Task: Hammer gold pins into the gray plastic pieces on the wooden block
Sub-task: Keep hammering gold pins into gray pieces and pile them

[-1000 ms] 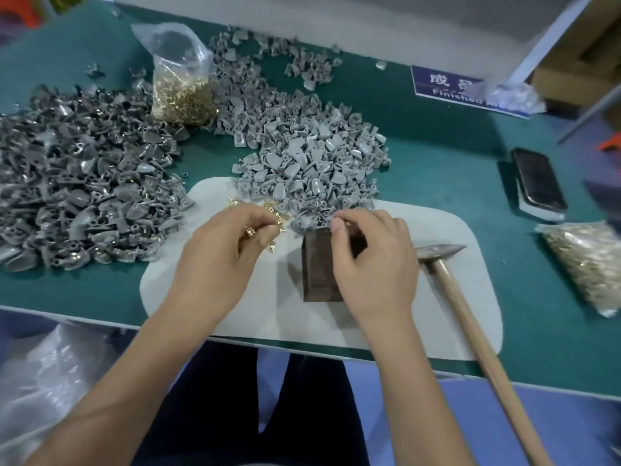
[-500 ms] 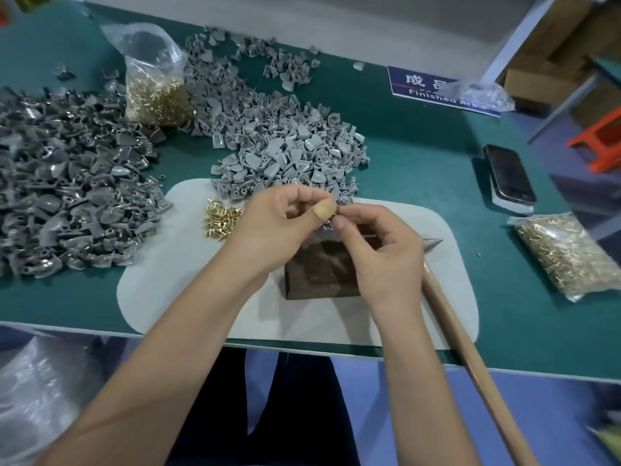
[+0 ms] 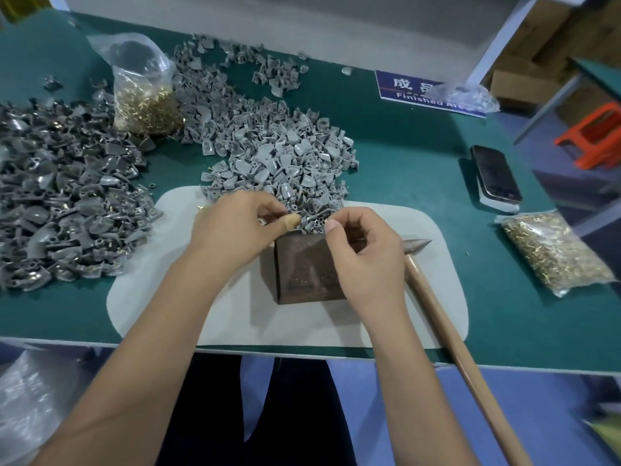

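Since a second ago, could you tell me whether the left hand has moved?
Yes. The left hand has moved right, toward the wooden block, and now nearly meets the right hand.

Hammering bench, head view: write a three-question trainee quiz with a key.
1. True or false: the hammer is held in a hand.
2. Which lies nearer the phone? A: standing pin bag; B: flat pin bag.
3. Fill in: both hands meet above the wooden ____.

Key: 1 false, it lies on the mat beside the right hand. 2 B. 3 block, with the left hand at its far edge.
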Motion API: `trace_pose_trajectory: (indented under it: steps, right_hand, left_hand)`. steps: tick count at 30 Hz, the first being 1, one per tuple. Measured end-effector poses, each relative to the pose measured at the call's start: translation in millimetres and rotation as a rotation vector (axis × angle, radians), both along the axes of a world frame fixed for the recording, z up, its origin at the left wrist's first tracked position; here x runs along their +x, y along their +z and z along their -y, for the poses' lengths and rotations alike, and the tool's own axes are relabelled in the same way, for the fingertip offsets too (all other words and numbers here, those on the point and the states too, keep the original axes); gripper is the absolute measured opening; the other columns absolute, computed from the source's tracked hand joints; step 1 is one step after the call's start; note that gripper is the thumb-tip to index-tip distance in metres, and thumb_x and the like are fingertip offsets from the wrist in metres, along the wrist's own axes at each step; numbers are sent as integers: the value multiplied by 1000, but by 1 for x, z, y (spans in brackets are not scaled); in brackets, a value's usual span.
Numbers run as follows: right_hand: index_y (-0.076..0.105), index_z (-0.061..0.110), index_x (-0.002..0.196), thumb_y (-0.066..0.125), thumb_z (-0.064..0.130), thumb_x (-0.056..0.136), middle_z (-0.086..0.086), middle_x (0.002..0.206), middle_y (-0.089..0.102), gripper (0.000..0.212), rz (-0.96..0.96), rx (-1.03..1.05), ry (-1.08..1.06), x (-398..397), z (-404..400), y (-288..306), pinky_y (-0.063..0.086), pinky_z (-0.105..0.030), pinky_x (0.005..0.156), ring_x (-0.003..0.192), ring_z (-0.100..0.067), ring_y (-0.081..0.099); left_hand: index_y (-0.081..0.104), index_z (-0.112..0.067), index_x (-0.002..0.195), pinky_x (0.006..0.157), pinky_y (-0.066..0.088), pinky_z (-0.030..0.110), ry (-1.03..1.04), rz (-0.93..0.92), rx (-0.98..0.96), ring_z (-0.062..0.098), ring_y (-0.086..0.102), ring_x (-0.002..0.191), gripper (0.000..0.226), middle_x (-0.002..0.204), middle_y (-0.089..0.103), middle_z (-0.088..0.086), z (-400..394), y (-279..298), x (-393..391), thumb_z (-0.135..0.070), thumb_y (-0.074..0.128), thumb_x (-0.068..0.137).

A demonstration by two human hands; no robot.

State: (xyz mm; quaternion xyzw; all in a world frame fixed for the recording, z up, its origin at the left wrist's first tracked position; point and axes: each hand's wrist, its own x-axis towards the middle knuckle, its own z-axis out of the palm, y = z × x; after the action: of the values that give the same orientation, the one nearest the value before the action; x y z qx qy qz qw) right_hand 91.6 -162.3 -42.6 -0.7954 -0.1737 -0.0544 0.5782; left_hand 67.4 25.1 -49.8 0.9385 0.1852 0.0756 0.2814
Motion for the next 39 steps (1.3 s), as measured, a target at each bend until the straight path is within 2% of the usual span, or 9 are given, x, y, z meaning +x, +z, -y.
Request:
trace_pose_trajectory:
  steps: [5, 9, 12, 19, 24, 27, 31, 35, 39]
  right_hand:
    - [69, 22, 85, 69, 13, 92, 10, 79, 68, 11, 4, -13, -5, 0, 1, -1, 47, -16, 68, 74, -8, 62]
    - [68, 22, 85, 68, 13, 92, 11, 79, 68, 12, -7, -16, -3, -1, 2, -1, 45, -13, 68, 74, -4, 61]
    - [68, 23, 84, 69, 13, 92, 10, 79, 67, 12, 3, -25, 4, 0, 2, -1, 44, -12, 67, 73, -4, 60]
    - [68, 23, 84, 69, 14, 92, 6, 78, 67, 12, 18, -63, 39, 0, -1, -2, 46, -18, 67, 72, -13, 60]
    - [68, 23, 84, 69, 14, 93, 4, 77, 66, 13, 24, -57, 44, -2, -1, -2, 48, -25, 67, 72, -16, 59]
    - [68, 22, 84, 69, 14, 93, 4, 76, 66, 12, 23, -63, 38, -3, -2, -2, 48, -26, 67, 71, -17, 59]
    - [68, 24, 83, 69, 14, 92, 5, 78, 66, 13, 36, -79, 29, -3, -3, -1, 46, -21, 65, 70, -14, 58]
    - [68, 25, 84, 69, 15, 92, 6, 78, 67, 13, 34, -81, 35, -2, -2, -3, 47, -20, 66, 71, -14, 59]
    - [66, 27, 89, 65, 17, 95, 11, 84, 68, 12, 42, -52, 29, 0, -1, -3, 46, -15, 72, 80, -9, 64]
  left_hand:
    - [74, -36, 77, 74, 58, 34, -165, -280, 35, 7, 66, 78, 38, 78, 71, -20, -15, 26, 26, -74, 72, 72]
    - [72, -36, 88, 74, 49, 30, -206, -387, 188, 10, 64, 88, 29, 85, 66, -22, -7, 34, 36, -63, 76, 78]
    - [67, -41, 94, 79, 49, 32, -167, -294, 208, 15, 64, 96, 20, 93, 66, -18, -3, 27, 26, -56, 74, 84]
    - [66, -46, 101, 58, 36, 20, 55, 245, -118, -6, 57, 76, 20, 87, 66, -28, 10, 10, -21, -60, 69, 86]
    - [63, -41, 105, 66, 36, 29, 34, 167, -7, 7, 62, 84, 14, 92, 67, -22, 8, 2, -20, -45, 67, 91]
    - [56, -43, 122, 67, 36, 30, 10, 136, -15, 9, 57, 79, 33, 92, 67, -23, 4, 1, -18, -42, 70, 92]
    - [53, -34, 138, 69, 41, 30, -14, 262, -110, -4, 51, 70, 45, 98, 64, -22, 5, -1, -19, -32, 68, 96]
    - [67, -25, 125, 88, 47, 22, -26, 329, -179, 2, 59, 94, 31, 112, 67, -10, 8, -4, -21, -11, 63, 97]
    - [70, -31, 102, 79, 48, 11, -50, 440, -388, -1, 65, 93, 18, 95, 71, -22, 13, 0, -27, -15, 66, 96]
